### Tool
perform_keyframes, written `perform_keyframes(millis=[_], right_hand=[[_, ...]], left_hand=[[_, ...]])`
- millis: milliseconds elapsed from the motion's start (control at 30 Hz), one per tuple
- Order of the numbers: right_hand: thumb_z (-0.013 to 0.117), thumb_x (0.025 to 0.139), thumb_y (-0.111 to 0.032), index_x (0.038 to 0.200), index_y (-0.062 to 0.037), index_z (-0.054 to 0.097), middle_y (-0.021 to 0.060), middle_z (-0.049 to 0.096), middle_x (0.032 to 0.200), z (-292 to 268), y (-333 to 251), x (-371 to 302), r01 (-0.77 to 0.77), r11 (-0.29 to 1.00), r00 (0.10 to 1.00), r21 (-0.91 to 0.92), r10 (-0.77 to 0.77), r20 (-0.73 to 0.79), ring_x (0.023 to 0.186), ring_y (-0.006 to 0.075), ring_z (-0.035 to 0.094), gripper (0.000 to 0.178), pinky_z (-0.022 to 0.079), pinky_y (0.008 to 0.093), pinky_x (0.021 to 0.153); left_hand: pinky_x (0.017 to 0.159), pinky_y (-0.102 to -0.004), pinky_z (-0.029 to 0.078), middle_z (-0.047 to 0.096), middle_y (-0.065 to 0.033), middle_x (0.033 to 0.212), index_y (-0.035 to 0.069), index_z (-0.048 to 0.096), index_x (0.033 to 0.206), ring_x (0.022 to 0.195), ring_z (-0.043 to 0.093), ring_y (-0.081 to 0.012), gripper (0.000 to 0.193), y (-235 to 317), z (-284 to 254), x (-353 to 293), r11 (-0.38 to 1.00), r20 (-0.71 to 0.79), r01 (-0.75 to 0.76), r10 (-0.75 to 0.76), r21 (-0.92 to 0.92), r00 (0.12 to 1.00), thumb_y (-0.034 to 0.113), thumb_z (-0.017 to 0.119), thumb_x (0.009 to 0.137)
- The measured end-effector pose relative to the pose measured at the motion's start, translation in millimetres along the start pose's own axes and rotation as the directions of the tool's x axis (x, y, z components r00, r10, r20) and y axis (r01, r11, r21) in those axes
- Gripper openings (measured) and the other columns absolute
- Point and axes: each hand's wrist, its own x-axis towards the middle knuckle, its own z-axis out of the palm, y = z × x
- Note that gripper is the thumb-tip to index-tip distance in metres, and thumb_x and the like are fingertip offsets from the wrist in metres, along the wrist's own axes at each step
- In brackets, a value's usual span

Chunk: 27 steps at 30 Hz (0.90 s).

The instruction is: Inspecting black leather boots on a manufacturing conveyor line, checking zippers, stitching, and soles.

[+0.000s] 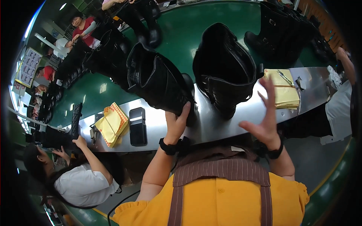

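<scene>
Two tall black boots stand in front of me at the metal edge of the bench. My left hand [177,122] is wrapped round the lower part of the left boot [162,83], which leans with its open top to the left. The right boot [228,86] is upright, its wide opening toward me. Beside it, on its right, my right hand [266,124] is raised with the fingers spread and holds nothing. A gap shows between its thumb and the boot. Dark bands circle both my wrists.
A dark phone [138,126] and a yellow paper stack [112,124] lie to the left. Another yellow stack [287,96] with a pen-like tool lies right. More black boots [277,34] stand on the green belt [177,37]. A co-worker [81,180] sits close at left; another is at right.
</scene>
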Motion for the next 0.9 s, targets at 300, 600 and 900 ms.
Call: perform_keyframes(millis=[300, 600, 900], right_hand=[[0.072, 0.085, -0.013, 0.117, 0.0038, 0.059, 0.0179, 0.071, 0.098, 50.8, 82.8, -14.3, -0.224, 0.975, 0.963, -0.004, 0.221, -0.156, 0.089, 0.0255, 0.069, 0.039, 0.052, 0.0336, 0.083], [0.079, 0.080, -0.016, 0.113, 0.0086, 0.059, 0.0201, 0.067, 0.105, -20.4, 99.5, -42.3, -0.500, 0.843, 0.864, -0.200, 0.472, -0.173, 0.096, 0.0290, 0.065, 0.046, 0.048, 0.0359, 0.087], [0.075, 0.076, -0.023, 0.107, -0.0032, 0.052, 0.0115, 0.050, 0.102, 13.4, 54.6, -55.9, 0.360, 0.857, 0.872, -0.369, -0.450, -0.193, 0.089, 0.0257, 0.049, 0.044, 0.041, 0.0394, 0.083]], left_hand=[[0.085, -0.0278, 0.046, 0.063, -0.0056, 0.101, -0.001, 0.062, 0.106, 0.092, 0.059, -0.0171, 0.028, -8.0, -18.8, -27.3, 0.975, -0.116, -0.002, -0.025, -0.224, 0.993, -0.001, 0.062, 0.078], [0.091, -0.0308, 0.044, 0.064, -0.0081, 0.106, -0.005, 0.060, 0.114, 0.099, 0.059, -0.0182, 0.035, -9.2, -8.6, -19.4, 0.973, -0.017, -0.009, 0.006, -0.232, 1.000, -0.001, 0.063, 0.079], [0.115, -0.0527, 0.014, 0.015, -0.0302, 0.154, 0.008, -0.006, 0.153, 0.144, 0.019, -0.0418, 0.111, 90.8, -28.1, 1.6, 0.643, -0.287, -0.690, 0.766, 0.334, 0.575, 0.040, 0.069, 0.078]])
